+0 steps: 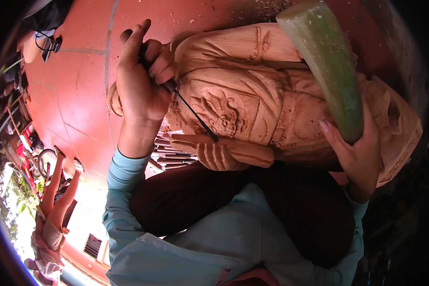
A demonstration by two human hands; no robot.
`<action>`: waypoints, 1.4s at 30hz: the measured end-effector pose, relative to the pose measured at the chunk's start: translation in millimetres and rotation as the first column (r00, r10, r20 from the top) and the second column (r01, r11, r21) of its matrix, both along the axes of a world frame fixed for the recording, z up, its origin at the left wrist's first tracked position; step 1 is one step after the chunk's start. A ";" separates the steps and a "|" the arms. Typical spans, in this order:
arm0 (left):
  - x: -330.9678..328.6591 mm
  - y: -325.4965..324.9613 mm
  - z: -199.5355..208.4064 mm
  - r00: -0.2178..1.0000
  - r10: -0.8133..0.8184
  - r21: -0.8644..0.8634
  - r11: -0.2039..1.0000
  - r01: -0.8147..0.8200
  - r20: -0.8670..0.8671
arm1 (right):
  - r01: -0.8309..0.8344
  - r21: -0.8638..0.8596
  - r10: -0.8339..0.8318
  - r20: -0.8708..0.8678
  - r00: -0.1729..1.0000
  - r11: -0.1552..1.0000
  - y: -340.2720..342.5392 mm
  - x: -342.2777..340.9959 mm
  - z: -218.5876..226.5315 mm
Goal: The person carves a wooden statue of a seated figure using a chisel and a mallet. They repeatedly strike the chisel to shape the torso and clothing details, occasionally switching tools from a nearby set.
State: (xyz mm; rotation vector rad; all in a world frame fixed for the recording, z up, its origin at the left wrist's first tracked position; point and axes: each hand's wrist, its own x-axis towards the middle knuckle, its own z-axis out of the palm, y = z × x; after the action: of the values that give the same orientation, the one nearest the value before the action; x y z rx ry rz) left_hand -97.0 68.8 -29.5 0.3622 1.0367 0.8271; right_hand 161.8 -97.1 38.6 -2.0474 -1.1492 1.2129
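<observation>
A large carved wooden statue of a robed figure lies across in front of my crossed legs. On its chest is a relief with curling, flame-like shapes. My left hand is closed around the dark handle of a carving chisel. The thin metal shaft slants down to the right, its tip at the upper edge of a carved tablet above the statue's carved wooden fingers. At the right, my right hand grips the narrower end of a thick green club-shaped mallet, its wide end raised over the statue.
Several chisels lie in a row beside my left knee. Wood chips are scattered on the red floor beyond the statue. Farther left, a person and a motorbike wheel appear; a black cable is at upper left.
</observation>
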 end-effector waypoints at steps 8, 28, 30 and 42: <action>2.1 0.7 2.4 0.998 0.032 -0.031 0.999 -0.034 -0.050 | -0.001 0.023 0.002 -0.025 1.000 1.000 0.9 -1.9 -2.0; -0.5 -8.8 -8.4 0.995 0.012 -0.003 1.000 -0.012 -0.095 | 0.059 -0.016 -0.059 -0.035 0.998 0.998 5.6 -5.6 0.3; -3.0 -9.9 -6.8 0.997 0.052 -0.018 0.998 -0.053 -0.061 | 0.041 -0.024 -0.042 -0.043 0.998 0.999 6.3 -4.1 1.7; -3.8 8.0 -12.2 0.942 0.241 -0.229 0.955 -0.188 0.235 | 0.077 0.002 -0.077 0.006 0.997 0.997 9.1 -10.8 1.3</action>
State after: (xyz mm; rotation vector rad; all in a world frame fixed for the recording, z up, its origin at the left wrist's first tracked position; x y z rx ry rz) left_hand -100.9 76.8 -41.7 -0.0380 0.9125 0.9275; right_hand 151.1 -88.0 39.9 -2.0757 -1.0629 1.1695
